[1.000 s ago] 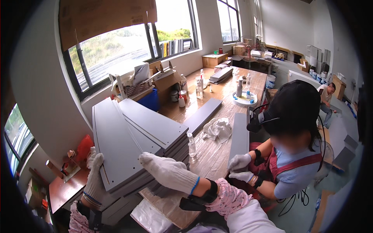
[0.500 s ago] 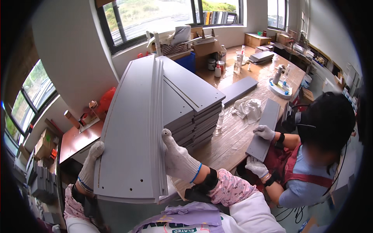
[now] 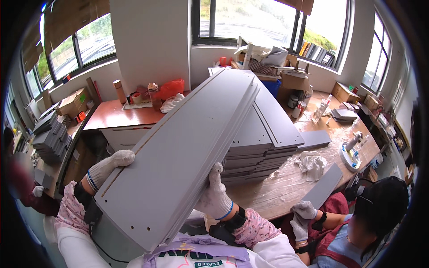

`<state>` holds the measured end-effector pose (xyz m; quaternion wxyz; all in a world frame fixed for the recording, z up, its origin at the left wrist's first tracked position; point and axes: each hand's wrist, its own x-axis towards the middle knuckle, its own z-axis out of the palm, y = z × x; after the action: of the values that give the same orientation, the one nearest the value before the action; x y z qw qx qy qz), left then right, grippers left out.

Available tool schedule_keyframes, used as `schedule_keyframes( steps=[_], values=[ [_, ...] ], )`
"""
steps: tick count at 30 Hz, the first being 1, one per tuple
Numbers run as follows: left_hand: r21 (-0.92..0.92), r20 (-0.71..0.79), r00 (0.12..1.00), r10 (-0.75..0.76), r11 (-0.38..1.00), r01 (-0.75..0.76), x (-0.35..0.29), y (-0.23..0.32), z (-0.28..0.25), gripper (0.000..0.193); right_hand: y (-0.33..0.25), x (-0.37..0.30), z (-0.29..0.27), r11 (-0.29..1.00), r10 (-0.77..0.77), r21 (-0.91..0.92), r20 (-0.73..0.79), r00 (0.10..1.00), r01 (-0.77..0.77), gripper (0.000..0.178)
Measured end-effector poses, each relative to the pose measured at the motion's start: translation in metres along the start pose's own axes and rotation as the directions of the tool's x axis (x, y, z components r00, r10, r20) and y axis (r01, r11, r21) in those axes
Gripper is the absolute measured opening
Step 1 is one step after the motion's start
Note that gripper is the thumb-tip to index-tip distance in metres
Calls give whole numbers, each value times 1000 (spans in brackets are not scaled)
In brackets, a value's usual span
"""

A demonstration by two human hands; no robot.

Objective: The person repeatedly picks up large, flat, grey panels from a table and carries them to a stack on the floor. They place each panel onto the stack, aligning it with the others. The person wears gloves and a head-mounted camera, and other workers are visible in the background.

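Long, flat grey panels, layered into one bundle, sit between two white-gloved hands, and both hands are gripping! Left hand: curled around the left edge, thumb lying on top beside the narrow groove. Right hand: clasped at the opposite edge, thumb up against the side where the layers show as thin steps; its fingers are hidden.

Now look at the line of it: the bundle's long axis runs slantwise, from the near end by the person's torso, with its two dark holes, up and right toward the window wall. Both hands hold the nearer half, so the far end reaches well beyond them. And the right hand is the closer one to the tall pile of grey drilled boards, just to the bundle's right; the far end overlaps that pile in view, though whether they touch, I cannot tell.

Further out, the plastic-covered wooden counter carries the pile, a crumpled white cloth and a round white tray. On the right, a co-worker's gloved hand is at a single grey board. Over on the left, a reddish-brown counter bears a bright red plastic bag.
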<state>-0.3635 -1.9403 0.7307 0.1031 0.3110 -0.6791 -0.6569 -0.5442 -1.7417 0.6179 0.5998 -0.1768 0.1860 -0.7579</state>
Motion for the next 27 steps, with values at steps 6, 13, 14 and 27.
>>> schedule_keyframes(
  steps=[6, 13, 14, 27],
  values=[
    [-11, 98, 995, -14, 1000, 15, 20, -3, -23, 31, 16, 10, 5, 997, -83, 0, -76, 994, 83, 87],
    [330, 353, 910, 219, 880, -340, 58, -48, -83, 24, 35, 20, 0, 994, -94, 53, -14, 995, 95, 80],
    [232, 322, 937, 136, 948, -218, 58, -34, -66, 25, 36, 19, -6, 993, -105, 55, -62, 993, 109, 79],
    [243, 392, 905, -166, 967, 73, 62, -15, -69, 30, 38, 37, -53, 961, -118, 274, 273, 955, 40, 65]
  ],
)
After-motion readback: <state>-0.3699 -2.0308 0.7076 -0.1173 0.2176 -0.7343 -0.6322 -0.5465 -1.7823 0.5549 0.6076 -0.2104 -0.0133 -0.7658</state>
